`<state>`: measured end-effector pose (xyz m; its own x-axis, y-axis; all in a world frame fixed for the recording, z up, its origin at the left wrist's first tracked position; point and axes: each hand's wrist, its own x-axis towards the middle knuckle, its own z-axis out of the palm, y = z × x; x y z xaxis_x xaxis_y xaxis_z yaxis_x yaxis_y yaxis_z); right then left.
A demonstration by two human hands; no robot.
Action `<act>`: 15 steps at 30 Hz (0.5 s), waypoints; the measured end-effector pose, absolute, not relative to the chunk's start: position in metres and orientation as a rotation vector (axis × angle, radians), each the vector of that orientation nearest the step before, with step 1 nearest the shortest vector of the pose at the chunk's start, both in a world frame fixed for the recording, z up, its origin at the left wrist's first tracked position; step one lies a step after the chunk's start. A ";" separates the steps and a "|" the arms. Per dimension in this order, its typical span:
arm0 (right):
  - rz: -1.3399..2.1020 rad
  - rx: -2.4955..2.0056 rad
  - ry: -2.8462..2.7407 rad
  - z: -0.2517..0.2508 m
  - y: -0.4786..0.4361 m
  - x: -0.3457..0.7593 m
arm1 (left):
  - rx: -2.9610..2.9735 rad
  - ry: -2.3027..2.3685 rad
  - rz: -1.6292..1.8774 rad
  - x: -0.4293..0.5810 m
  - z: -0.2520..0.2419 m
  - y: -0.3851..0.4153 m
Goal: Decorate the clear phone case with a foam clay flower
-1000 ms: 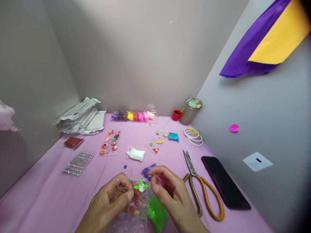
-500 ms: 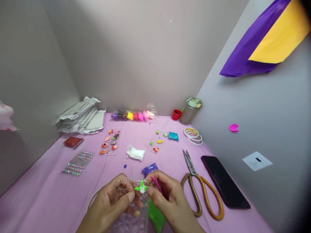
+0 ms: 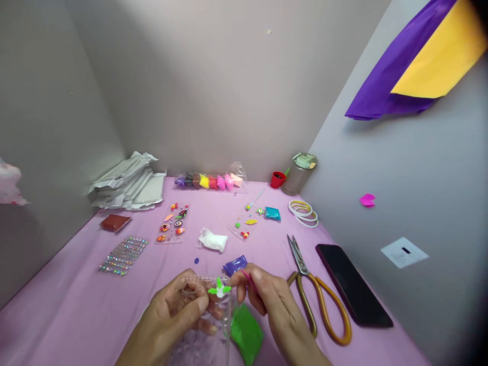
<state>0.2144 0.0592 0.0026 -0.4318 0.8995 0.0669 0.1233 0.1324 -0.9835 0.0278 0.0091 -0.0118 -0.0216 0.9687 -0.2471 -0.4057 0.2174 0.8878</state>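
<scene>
My left hand (image 3: 168, 312) is closed around a clear, patterned plastic piece (image 3: 202, 351), thumb in front and fingertips showing through it. A small white and bright green clay shape (image 3: 220, 290), with several pointed green arms, sits near the piece's upper right corner. Close to its right side is my right hand (image 3: 272, 300), pinching a thin, flat pink tool (image 3: 249, 280) whose full shape is hidden by the fingers. A green clay packet (image 3: 247, 333) lies under and between the hands. Just beyond them is a purple-blue packet (image 3: 235, 265).
Scissors (image 3: 301, 267) and a dark phone (image 3: 353, 284) lie to the right. Farther back are a white packet (image 3: 213, 240), sticker sheets (image 3: 171, 224), tape rolls (image 3: 303, 212), a bottle (image 3: 299, 175) and a red cup (image 3: 277, 179). Gem strips (image 3: 124, 255) lie left.
My right fingers have drawn off the green and white shape, moving up and right with the pink tool. The shape has turned slightly and shifted up-left. More of the green packet shows.
</scene>
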 end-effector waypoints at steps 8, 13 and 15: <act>0.869 -0.934 -1.898 -0.006 0.057 0.212 | 0.704 1.167 1.263 0.030 -0.004 0.007; 0.646 -0.874 -2.007 -0.010 0.054 0.211 | 0.718 1.162 1.280 0.031 -0.003 0.007; 0.606 -0.866 -2.028 -0.011 0.054 0.211 | 0.720 1.166 1.271 0.032 -0.003 0.007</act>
